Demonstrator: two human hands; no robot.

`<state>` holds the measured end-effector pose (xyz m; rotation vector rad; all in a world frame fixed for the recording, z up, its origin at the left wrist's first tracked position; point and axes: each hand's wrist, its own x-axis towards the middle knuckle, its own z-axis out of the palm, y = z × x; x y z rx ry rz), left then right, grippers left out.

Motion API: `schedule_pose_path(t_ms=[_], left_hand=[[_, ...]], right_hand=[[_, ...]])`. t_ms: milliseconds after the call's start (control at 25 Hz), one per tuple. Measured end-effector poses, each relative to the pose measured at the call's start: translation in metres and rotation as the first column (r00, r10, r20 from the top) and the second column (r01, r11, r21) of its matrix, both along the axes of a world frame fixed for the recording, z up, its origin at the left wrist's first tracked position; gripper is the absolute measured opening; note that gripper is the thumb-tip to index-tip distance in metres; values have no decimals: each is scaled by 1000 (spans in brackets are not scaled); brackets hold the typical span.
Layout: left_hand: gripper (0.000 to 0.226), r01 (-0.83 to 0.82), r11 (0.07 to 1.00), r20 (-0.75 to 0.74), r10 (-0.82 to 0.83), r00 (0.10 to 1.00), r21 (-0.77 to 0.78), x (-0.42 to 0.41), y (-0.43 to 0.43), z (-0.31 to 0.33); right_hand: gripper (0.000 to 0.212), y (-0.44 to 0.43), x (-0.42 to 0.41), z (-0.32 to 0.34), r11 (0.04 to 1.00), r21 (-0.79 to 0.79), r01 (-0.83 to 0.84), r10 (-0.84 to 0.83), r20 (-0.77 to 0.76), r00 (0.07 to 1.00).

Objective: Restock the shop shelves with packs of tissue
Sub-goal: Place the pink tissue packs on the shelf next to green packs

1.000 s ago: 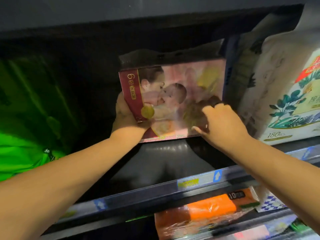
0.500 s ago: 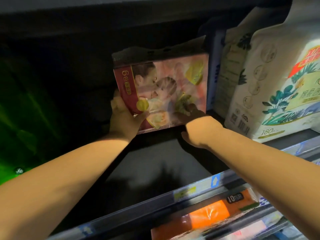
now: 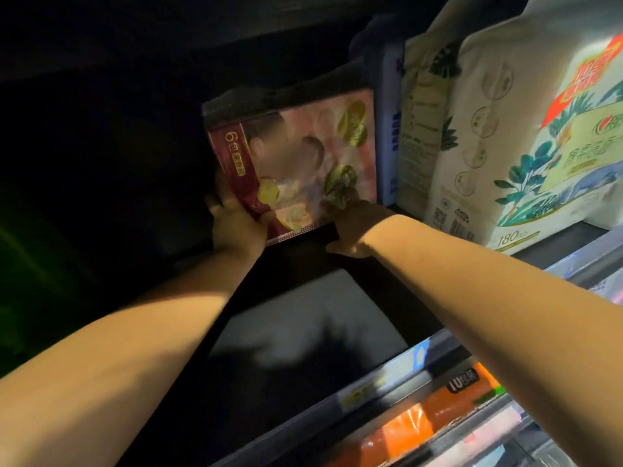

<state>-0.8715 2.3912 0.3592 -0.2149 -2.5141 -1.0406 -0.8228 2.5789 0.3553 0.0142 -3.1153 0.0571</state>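
A pink and maroon tissue pack stands upright deep on the dark shelf, tilted a little to the left. My left hand grips its lower left corner, thumb on the front face. My right hand is at the pack's lower right front, fingers against the wrapper; the grip is in shadow. The pack's right side is close to a blue-and-white pack.
Large white tissue packs with leaf print fill the shelf to the right. A shelf rail with price labels runs along the front. An orange pack lies on the shelf below. The far left is dark with a faint green shape.
Both hands have pushed the pink pack further back and to the right, up beside the blue-and-white pack. The view has shifted left and the scene has darkened.
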Motion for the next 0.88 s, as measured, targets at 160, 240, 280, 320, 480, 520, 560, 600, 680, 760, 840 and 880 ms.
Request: schedule_pose_path(t_ms=[160, 240, 280, 320, 480, 520, 560, 600, 680, 760, 840, 880], left_hand=[[105, 18, 1000, -9, -18, 1000, -8, -4, 0, -3], [109, 38, 999, 8, -38, 999, 4, -4, -3, 0], [111, 63, 998, 12, -63, 998, 10, -4, -7, 2], [112, 101, 995, 11, -101, 995, 14, -1, -13, 6], [91, 202, 954, 111, -181, 977, -223, 39, -42, 28], [82, 216, 919, 169, -168, 971, -330, 57, -45, 35], [78, 215, 880, 209, -136, 969, -424, 77, -46, 43], [76, 199, 836, 211, -102, 972, -512, 99, -46, 49], [66, 155, 761, 89, -128, 988, -630, 148, -43, 55], [62, 168, 764, -9, -222, 975, -622, 201, -40, 56], [58, 218, 771, -77, -326, 942, -598, 249, -35, 50], [56, 234, 760, -118, -377, 918, -606, 270, -31, 44]], right_hand=[[88, 6, -3, -4, 1000, 16, 14, -14, 33, 999], [84, 9, 3, -2, 1000, 3, 21, -21, 30, 999], [81, 10, 6, 0, 1000, -7, 28, -28, 19, 999], [78, 9, 10, 4, 999, 0, 38, -38, 12, 999], [69, -2, 50, 25, 991, 118, 68, -71, 21, 997], [66, -6, 66, 31, 987, 141, 82, -85, 15, 996], [65, -10, 86, 36, 983, 153, 97, -98, 3, 995], [65, -12, 106, 39, 984, 142, 110, -107, -24, 994], [66, -17, 151, 42, 990, 88, 112, -100, -131, 986], [65, -17, 199, 41, 993, 69, 91, -70, -264, 962], [67, -13, 248, 39, 996, 47, 81, -62, -316, 947], [69, -10, 272, 34, 996, 26, 81, -70, -303, 950]])
